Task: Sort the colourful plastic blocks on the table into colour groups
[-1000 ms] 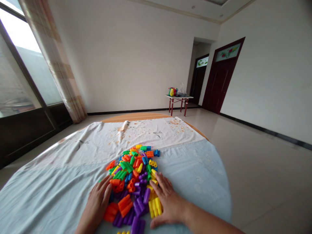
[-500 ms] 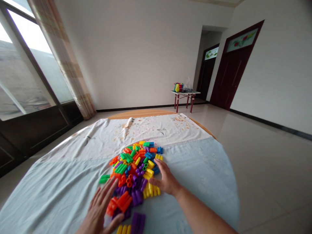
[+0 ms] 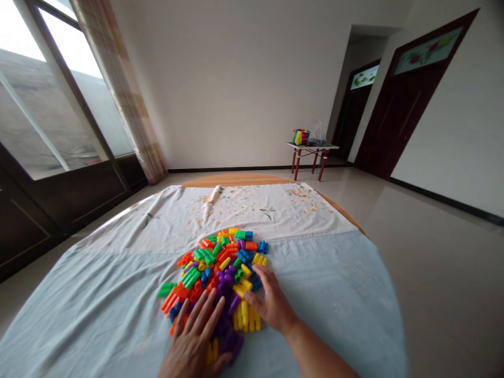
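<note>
A heap of plastic toy blocks [image 3: 224, 262] in green, orange, purple, yellow and blue lies on the cloth in front of me. They are shaped like small joined tubes. My left hand [image 3: 195, 331] is spread over the near part of the heap, fingers stretched out, and hides some orange and purple blocks. By its thumb are yellow blocks [image 3: 212, 350] and purple blocks [image 3: 234, 344]. My right hand [image 3: 271, 299] curves along the heap's right edge with thumb and fingers apart, beside the yellow blocks [image 3: 247, 316]. Neither hand grips a block.
A pale blue and white flowered cloth [image 3: 315, 294] covers most of the round wooden table [image 3: 236, 179]. Beyond it, a small table [image 3: 331, 146] holds a colourful bag [image 3: 301, 137] and a clear plastic bag [image 3: 317, 134]. A window and curtain [image 3: 129, 100] are on the left.
My left hand has moved right and onto the near blocks, and the nearest purple and yellow pieces now lie closer to the heap. My right hand stays at the right edge. The view has shifted slightly.
</note>
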Demonstrator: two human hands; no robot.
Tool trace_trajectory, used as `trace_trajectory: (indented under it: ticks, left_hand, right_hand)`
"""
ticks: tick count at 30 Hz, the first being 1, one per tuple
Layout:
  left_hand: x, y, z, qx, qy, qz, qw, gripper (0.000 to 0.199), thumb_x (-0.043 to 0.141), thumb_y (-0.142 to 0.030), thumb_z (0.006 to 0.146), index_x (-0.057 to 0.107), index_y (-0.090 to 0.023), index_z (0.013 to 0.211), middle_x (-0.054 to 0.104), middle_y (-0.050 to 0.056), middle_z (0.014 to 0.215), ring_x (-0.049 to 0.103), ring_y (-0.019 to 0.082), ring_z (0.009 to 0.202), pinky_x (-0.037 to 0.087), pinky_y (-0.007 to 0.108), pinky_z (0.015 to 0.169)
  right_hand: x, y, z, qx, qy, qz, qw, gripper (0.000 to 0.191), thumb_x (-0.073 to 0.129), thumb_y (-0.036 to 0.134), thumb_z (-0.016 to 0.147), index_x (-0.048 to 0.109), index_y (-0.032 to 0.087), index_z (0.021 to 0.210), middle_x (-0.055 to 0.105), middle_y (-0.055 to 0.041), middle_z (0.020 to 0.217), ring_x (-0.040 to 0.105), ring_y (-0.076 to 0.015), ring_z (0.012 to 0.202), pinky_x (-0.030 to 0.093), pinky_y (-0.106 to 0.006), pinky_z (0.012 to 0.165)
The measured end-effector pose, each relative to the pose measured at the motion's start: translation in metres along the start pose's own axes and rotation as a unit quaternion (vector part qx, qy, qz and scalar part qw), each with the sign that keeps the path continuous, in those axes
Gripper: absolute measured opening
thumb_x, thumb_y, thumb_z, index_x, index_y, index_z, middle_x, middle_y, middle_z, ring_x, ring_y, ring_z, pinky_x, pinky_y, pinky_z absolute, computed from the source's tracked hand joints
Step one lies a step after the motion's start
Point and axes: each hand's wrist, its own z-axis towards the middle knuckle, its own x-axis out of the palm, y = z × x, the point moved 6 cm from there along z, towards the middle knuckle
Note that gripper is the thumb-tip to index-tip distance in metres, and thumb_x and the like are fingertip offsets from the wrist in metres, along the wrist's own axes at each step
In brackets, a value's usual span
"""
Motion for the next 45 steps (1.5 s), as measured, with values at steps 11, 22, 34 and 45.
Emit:
trace_trajectory:
  ticks: [11,22,34,45]
  left_hand:
    - [0.055,0.136,0.005,-0.350,0.125,-0.168,0.913,0.055,0.022,-0.046,0.088,0.042,-0.020,0.131,0.047,0.009,0.136,0.037,0.022,0.129,0.019,0.047,0.110]
    - [0.127,0.240,0.006,-0.377,0.181,-0.219,0.881,0.044,0.039,-0.040,0.076,0.062,-0.023,0.110,0.054,0.011,0.129,0.041,0.027,0.125,0.020,0.055,0.107]
    - [0.070,0.178,-0.048,-0.535,0.009,-0.356,0.766,0.052,0.027,-0.053,0.082,0.061,-0.020,0.104,0.063,0.010,0.112,0.053,0.025,0.112,0.039,0.038,0.097]
    - [0.075,0.184,-0.072,-0.618,-0.080,-0.423,0.658,0.039,0.037,-0.040,0.080,0.065,-0.014,0.084,0.061,0.003,0.075,0.054,0.015,0.073,0.040,0.025,0.063]
  right_hand:
    - [-0.024,-0.019,0.001,0.012,-0.139,-0.060,0.988,0.033,0.047,0.031,0.089,0.048,0.018,0.119,0.056,-0.0144,0.114,0.049,-0.0258,0.114,0.045,-0.047,0.095]
    - [-0.014,-0.041,0.000,0.049,-0.183,-0.160,0.969,0.037,0.045,0.043,0.089,0.055,0.017,0.113,0.061,-0.0157,0.108,0.053,-0.0293,0.109,0.047,-0.050,0.090]
    - [-0.012,-0.031,0.008,0.067,-0.113,-0.182,0.974,0.034,0.041,0.041,0.090,0.062,0.015,0.097,0.065,-0.0121,0.093,0.057,-0.0235,0.097,0.047,-0.041,0.086]
    - [-0.011,-0.029,0.010,0.089,-0.068,-0.209,0.971,0.024,0.046,0.032,0.088,0.064,0.017,0.088,0.068,-0.0089,0.088,0.060,-0.0203,0.091,0.044,-0.034,0.085]
